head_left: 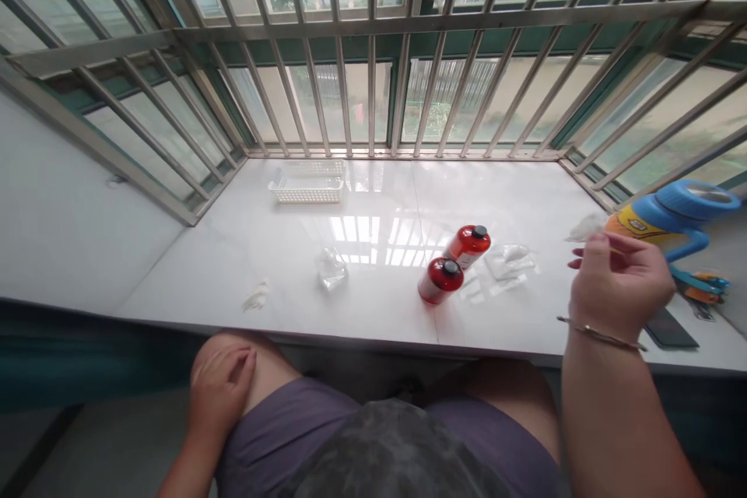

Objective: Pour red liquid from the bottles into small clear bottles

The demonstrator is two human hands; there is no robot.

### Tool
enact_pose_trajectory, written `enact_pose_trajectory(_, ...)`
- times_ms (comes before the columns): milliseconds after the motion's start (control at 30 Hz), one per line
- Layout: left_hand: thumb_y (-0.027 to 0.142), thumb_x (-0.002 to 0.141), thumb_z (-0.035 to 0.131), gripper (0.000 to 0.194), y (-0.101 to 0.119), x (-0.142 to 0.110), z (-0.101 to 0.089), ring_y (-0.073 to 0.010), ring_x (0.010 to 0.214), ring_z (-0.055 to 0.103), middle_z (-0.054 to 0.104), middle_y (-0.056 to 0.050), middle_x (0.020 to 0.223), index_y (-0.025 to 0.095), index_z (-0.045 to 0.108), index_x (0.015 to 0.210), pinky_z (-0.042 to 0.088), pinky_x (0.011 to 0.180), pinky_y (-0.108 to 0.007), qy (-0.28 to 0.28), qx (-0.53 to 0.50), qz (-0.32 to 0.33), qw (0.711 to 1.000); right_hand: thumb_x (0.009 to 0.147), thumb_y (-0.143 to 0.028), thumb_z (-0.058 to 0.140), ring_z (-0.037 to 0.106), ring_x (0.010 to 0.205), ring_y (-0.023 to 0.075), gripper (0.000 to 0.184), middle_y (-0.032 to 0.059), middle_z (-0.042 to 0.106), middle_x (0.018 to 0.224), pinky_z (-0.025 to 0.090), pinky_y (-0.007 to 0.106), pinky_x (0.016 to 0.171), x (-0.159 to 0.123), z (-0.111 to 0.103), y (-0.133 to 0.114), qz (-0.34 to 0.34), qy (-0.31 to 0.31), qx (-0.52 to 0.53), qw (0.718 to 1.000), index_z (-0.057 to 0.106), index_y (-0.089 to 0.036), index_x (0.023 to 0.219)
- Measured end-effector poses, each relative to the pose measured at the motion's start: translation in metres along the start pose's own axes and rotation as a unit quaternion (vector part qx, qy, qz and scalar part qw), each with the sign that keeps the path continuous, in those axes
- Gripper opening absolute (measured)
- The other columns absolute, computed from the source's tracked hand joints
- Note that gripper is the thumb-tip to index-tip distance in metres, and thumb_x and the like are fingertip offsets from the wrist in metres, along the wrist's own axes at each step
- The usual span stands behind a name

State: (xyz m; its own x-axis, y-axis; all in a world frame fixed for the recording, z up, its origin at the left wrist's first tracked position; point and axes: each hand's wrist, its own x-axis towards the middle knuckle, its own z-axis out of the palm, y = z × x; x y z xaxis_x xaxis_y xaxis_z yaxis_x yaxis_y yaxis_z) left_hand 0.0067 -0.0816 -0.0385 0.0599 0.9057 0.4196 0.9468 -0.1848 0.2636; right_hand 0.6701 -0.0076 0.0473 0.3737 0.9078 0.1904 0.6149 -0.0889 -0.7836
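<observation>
My right hand [624, 280] is raised over the right side of the white table [373, 311], thumb and fingers pinched on a small whitish, see-through wad [587, 227]; whether it is cotton or plastic I cannot tell. Behind that hand stands a blue and yellow bottle [647, 219] with a handle, partly hidden by the fingers. My left hand [222, 381] lies on my left knee, fingers laid over it and holding nothing. Two red bottles with black caps, the nearer one [439, 282] and the farther one [470, 245], stand close together right of the table's middle.
Clear plastic packaging [510, 264] lies right of the red bottles, a crumpled clear piece [332, 271] left of them, and a whitish scrap [255, 296] farther left. A white basket [307, 183] sits near the barred window. A dark phone-like slab [671, 331] lies by my right wrist.
</observation>
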Motion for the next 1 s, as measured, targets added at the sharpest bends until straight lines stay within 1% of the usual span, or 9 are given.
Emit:
enact_pose_trajectory(100,0.044,0.099,0.06,0.026,0.001,0.0,0.001,-0.0334,0.1,0.077,0.083,-0.007,0.098,0.026,0.076,0.089,0.054,0.103,-0.052,-0.003,0.002,-0.006,1.0,0.086,-0.066,0.076,0.069,0.074,0.0289,0.046,0.009,0.073,0.078,0.059,0.044,0.066,-0.04,0.06,-0.069,0.029,-0.046,0.122,0.991,0.075,-0.023,0.102)
enact_pose_trajectory(200,0.044,0.099,0.06,0.026,0.001,-0.001,0.002,-0.0329,0.1,0.077,0.083,-0.007,0.099,0.026,0.076,0.089,0.054,0.104,-0.052,-0.003,-0.002,-0.009,1.0,0.084,-0.066,0.079,0.067,0.066,0.0247,0.047,0.0051,0.072,0.073,0.057,0.039,0.06,-0.076,0.118,-0.126,0.044,-0.085,0.244,0.965,0.075,-0.024,0.103)
enact_pose_trajectory(267,0.044,0.1,0.06,0.026,0.001,-0.002,0.002,-0.0331,0.101,0.077,0.083,-0.007,0.099,0.026,0.076,0.089,0.054,0.104,-0.052,-0.001,-0.004,-0.011,1.0,0.09,-0.065,0.076,0.068,0.065,0.0231,0.044,0.0032,0.073,0.074,0.058,0.038,0.061,-0.093,0.148,-0.151,0.054,-0.113,0.307,0.943,0.074,-0.025,0.107)
enact_pose_trajectory(333,0.043,0.1,0.061,0.025,0.002,-0.003,0.002,-0.0333,0.101,0.077,0.083,-0.007,0.099,0.026,0.076,0.09,0.054,0.103,-0.053,0.004,-0.007,-0.011,1.0,0.096,-0.062,0.07,0.069,0.068,0.0232,0.037,0.0028,0.074,0.078,0.058,0.038,0.063,-0.098,0.171,-0.164,0.051,-0.148,0.295,0.943,0.073,-0.026,0.104)
enact_pose_trajectory(400,0.041,0.101,0.061,0.023,0.002,-0.005,0.001,-0.0331,0.102,0.077,0.083,-0.007,0.101,0.026,0.076,0.092,0.054,0.104,-0.053,0.007,-0.013,-0.01,1.0,0.102,-0.054,0.064,0.071,0.076,0.0239,0.029,0.0046,0.076,0.09,0.058,0.038,0.068,-0.089,0.19,-0.168,-0.009,-0.137,0.198,0.97,0.071,-0.026,0.102)
enact_pose_trajectory(467,0.039,0.101,0.062,0.021,0.001,-0.006,0.001,-0.0327,0.103,0.077,0.083,-0.007,0.101,0.026,0.076,0.092,0.054,0.105,-0.053,0.009,-0.023,-0.01,1.0,0.107,-0.042,0.056,0.071,0.089,0.0259,0.021,0.0081,0.075,0.104,0.059,0.041,0.08,-0.07,0.207,-0.166,-0.101,-0.085,0.046,0.99,0.068,-0.025,0.104)
enact_pose_trajectory(567,0.036,0.1,0.062,0.019,-0.003,-0.009,0.003,-0.0325,0.104,0.077,0.083,-0.007,0.102,0.026,0.076,0.092,0.055,0.106,-0.052,0.014,-0.032,-0.013,0.999,0.108,-0.027,0.046,0.065,0.106,0.0326,0.022,0.0151,0.071,0.11,0.053,0.047,0.095,-0.035,0.229,-0.155,-0.159,-0.04,-0.108,0.981,0.067,-0.022,0.104)
enact_pose_trajectory(767,0.035,0.102,0.061,0.023,-0.008,-0.012,0.007,-0.0293,0.102,0.077,0.083,-0.007,0.103,0.023,0.078,0.093,0.053,0.107,-0.048,0.02,-0.021,-0.001,1.0,0.105,-0.017,0.046,0.06,0.09,0.0287,0.023,0.0142,0.067,0.098,0.045,0.04,0.083,0.004,0.256,-0.132,-0.115,-0.04,-0.177,0.977,0.064,-0.019,0.093)
enact_pose_trajectory(1000,0.032,0.102,0.062,0.021,-0.005,-0.011,0.005,-0.0278,0.1,0.078,0.083,-0.006,0.101,0.021,0.078,0.093,0.052,0.108,-0.046,0.035,-0.012,0.014,0.999,0.101,-0.015,0.055,0.06,0.092,0.0243,0.016,0.0111,0.071,0.097,0.04,0.034,0.082,0.002,0.273,-0.123,-0.136,-0.091,-0.192,0.968,0.065,-0.019,0.09)
